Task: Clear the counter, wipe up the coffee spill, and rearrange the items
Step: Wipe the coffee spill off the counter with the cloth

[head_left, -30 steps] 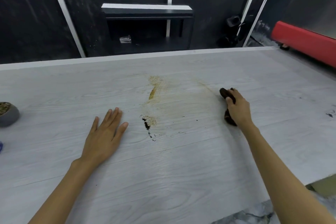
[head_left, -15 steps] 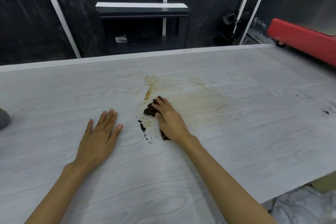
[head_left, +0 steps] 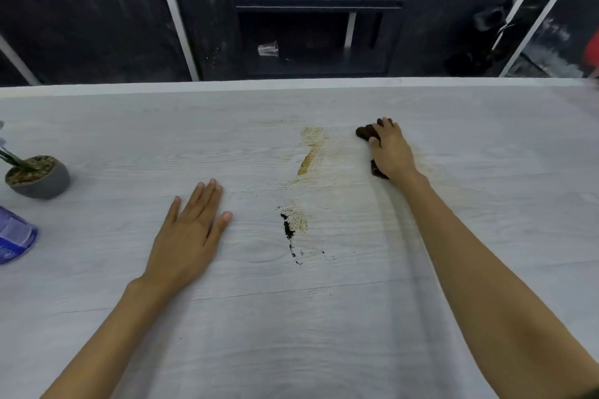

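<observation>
Two hands on the counter (head_left: 324, 317), left hand (head_left: 189, 233) flat, released, right hand (head_left: 390, 151) grasping brown cloth (head_left: 364, 132)

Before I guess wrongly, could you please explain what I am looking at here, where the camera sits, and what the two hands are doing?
There is no machine here: a person works with bare hands, and the single wide-angle camera is worn on their head, looking forward and down, so the arms enter from the bottom of the picture. The pale wood-grain counter fills most of the view. The left hand lies flat and open on it, holding nothing. The right hand presses a dark brown cloth onto the surface beside a yellowish coffee smear. Nearer the person lie dark coffee grounds, not yet wiped. At the left edge stand a small grey plant pot and part of a blue transparent object. A clear plastic cup lies on the dark shelf behind.
</observation>
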A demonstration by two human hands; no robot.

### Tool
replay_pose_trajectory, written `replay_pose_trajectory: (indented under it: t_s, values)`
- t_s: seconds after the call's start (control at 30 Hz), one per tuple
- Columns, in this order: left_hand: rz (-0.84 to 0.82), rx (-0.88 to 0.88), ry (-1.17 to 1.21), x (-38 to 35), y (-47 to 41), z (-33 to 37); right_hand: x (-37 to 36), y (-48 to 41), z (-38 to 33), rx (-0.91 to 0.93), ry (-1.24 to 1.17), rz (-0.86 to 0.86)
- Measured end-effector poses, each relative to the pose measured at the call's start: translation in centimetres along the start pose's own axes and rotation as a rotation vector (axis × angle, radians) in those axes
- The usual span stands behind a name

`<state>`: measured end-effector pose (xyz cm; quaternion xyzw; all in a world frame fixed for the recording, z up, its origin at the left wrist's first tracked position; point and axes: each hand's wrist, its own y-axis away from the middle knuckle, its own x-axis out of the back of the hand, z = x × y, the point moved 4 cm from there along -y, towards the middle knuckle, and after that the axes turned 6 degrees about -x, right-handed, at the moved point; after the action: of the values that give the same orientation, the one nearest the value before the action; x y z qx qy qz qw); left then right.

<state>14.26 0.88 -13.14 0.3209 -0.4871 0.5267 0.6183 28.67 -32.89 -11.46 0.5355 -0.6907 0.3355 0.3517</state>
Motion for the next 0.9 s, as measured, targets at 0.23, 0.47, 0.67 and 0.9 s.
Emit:
replay_pose_trajectory:
  t_s: [0.23, 0.47, 0.67, 0.9]
  values:
    - [0.005, -0.001, -0.006, 0.0, 0.1, 0.0, -5.1, -0.3, -8.5, 0.292, -0.016, -0.238]
    - [0.003, 0.004, -0.006, -0.1, 0.3, 0.0, -4.9, 7.8, -9.5, 0.586, -0.060, -0.460]
    - [-0.041, 0.000, 0.062, 0.0, 0.9, 0.2, -3.4, 14.2, -8.3, 0.583, -0.083, -0.515]
    - [-0.126, -0.046, 0.171, 0.4, 2.8, -0.3, -5.1, 18.8, -10.2, 0.319, -0.107, -0.193]
